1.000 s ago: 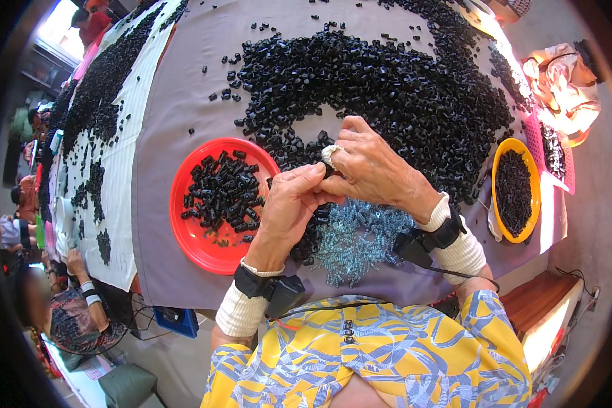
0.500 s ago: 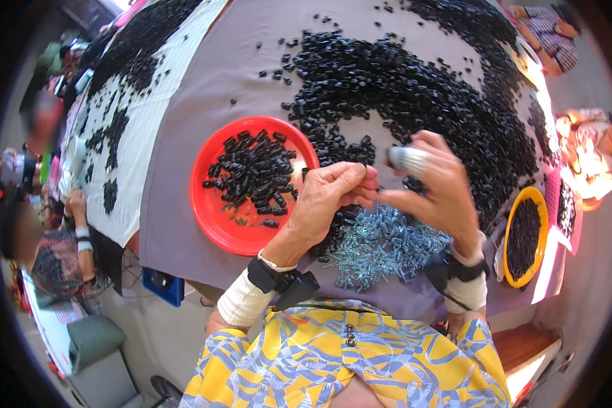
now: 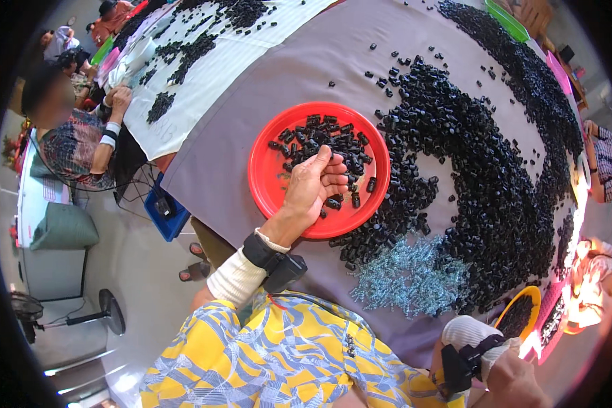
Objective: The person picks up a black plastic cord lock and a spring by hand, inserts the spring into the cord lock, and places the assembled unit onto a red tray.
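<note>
My left hand [image 3: 311, 187] is over the red basin [image 3: 265, 204], fingers curled in and thumb on top. What it holds, if anything, is hidden. Small black plastic pieces [image 3: 330, 139], short and cylinder-like, lie in the basin around and under my fingers. My right hand [image 3: 515, 377] is low at the right, beside my body and past the table edge; its fingers do not show clearly. Between my hands, a heap of small pale-blue shiny pieces [image 3: 411, 275], like tiny coil springs, lies on the grey cloth.
A large spread of black pieces [image 3: 483, 183] covers the table's right side. A yellow basin [image 3: 535, 294] with dark contents stands at the right edge, near a pink basket [image 3: 552, 319]. At the left, a person [image 3: 81, 149] sits by a white-covered table [image 3: 204, 88]. A blue tray [image 3: 166, 221] is below.
My left hand has gone from above the table to over the red basin. My right hand has dropped away to the lower right. The view has turned.
</note>
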A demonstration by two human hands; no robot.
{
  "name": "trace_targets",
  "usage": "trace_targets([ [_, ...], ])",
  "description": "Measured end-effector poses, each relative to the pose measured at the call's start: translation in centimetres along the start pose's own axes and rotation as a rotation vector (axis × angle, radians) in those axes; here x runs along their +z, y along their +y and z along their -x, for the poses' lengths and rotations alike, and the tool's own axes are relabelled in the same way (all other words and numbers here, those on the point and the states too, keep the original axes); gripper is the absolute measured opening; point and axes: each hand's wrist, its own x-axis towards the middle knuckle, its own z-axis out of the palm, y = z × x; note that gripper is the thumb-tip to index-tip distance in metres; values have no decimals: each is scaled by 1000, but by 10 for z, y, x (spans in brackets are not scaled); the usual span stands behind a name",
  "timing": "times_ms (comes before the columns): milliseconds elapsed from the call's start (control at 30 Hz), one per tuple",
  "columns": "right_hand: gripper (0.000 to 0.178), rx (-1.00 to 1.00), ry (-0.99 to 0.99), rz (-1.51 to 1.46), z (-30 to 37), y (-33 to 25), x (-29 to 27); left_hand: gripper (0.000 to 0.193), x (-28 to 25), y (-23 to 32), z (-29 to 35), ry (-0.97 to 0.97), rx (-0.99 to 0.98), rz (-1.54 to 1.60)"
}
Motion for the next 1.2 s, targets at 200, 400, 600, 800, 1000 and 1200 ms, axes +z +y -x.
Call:
trace_targets([
  [200,17,-20,72,131,-3,1,7,32,0,-2,-4,-36,-66,13],
  [400,19,38,23,51,-7,5,12,25,-2,0,1,-136,-125,-64],
  [600,15,-109,105,-146,-5,1,12,16,16,-2,12,-231,-141,-61],
  [800,15,-230,15,-297,-8,6,13,16,51,-5,20,-310,-167,-89],
  [1000,12,-126,5,-202,-5,12,15,19,63,-6,22,-384,-125,-153],
  [1200,14,37,2,-61,-7,9,8,20,77,-10,24,-461,-139,-203],
])
